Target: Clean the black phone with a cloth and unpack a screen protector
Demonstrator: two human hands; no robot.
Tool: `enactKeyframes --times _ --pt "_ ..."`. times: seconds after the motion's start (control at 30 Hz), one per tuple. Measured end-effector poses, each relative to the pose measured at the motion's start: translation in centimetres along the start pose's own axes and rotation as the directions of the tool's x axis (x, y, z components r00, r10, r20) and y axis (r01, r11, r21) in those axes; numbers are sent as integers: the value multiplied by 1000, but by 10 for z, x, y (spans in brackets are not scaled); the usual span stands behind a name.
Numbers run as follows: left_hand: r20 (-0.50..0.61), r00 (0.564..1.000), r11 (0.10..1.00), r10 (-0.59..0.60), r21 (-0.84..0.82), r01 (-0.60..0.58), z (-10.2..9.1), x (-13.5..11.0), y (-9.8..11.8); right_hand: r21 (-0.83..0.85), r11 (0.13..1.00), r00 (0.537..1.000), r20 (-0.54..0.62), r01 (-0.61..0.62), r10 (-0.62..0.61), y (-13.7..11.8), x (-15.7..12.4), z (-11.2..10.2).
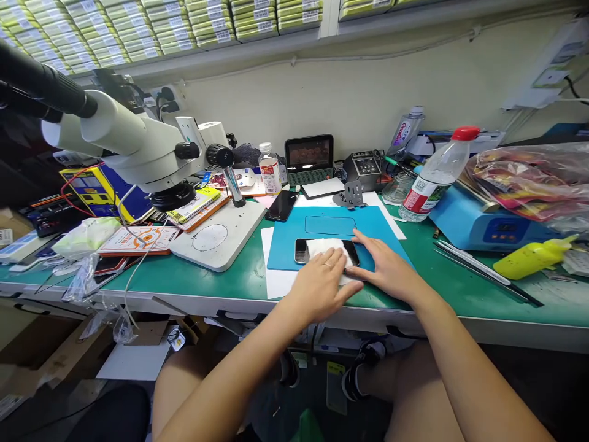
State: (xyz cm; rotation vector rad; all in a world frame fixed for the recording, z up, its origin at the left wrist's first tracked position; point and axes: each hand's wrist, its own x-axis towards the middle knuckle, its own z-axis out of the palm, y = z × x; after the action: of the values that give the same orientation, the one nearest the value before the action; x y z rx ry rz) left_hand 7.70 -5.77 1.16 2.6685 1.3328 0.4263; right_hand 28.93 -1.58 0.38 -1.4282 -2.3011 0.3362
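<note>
A phone (301, 252) with a dark glass face lies on a blue mat (288, 224) in front of me. My left hand (321, 279) presses a folded white tissue (317, 245) flat onto the middle of the phone, fingers together and thumb stuck out to the right. At the phone's right end, my right hand (384, 264) has its thumb by the near edge and its index finger by the far edge, holding the phone between them. The tissue and hands cover much of the glass. A phone-shaped outline (330, 225) is drawn on the mat just behind.
A microscope (138, 147) stands at left over its white base (221, 239). Behind the mat are a black phone (281, 205) and a small screen (309, 153). To the right stand a red-capped bottle (432, 178), a blue machine (478, 221), tweezers (488, 270) and a yellow squeeze bottle (529, 259).
</note>
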Motion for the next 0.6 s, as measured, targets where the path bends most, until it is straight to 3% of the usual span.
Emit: enactKeyframes --times 0.13,0.23,0.33,0.5,0.6 --pt "10 994 994 -111 10 111 -15 -32 -35 -2 999 999 14 -43 43 -2 -1 -2" --pt "11 990 989 -141 37 141 -19 -32 -46 1 999 999 22 -45 45 -2 -1 -2" --pt "18 995 994 -103 41 102 -13 -7 -33 -21 1000 1000 3 -1 1 0 0 0" --pt "25 1000 999 17 42 -18 2 45 8 -52 992 993 -26 115 -117 10 2 5" --pt "11 1000 998 17 59 -18 6 50 22 -62 990 991 -41 128 -131 13 2 6"
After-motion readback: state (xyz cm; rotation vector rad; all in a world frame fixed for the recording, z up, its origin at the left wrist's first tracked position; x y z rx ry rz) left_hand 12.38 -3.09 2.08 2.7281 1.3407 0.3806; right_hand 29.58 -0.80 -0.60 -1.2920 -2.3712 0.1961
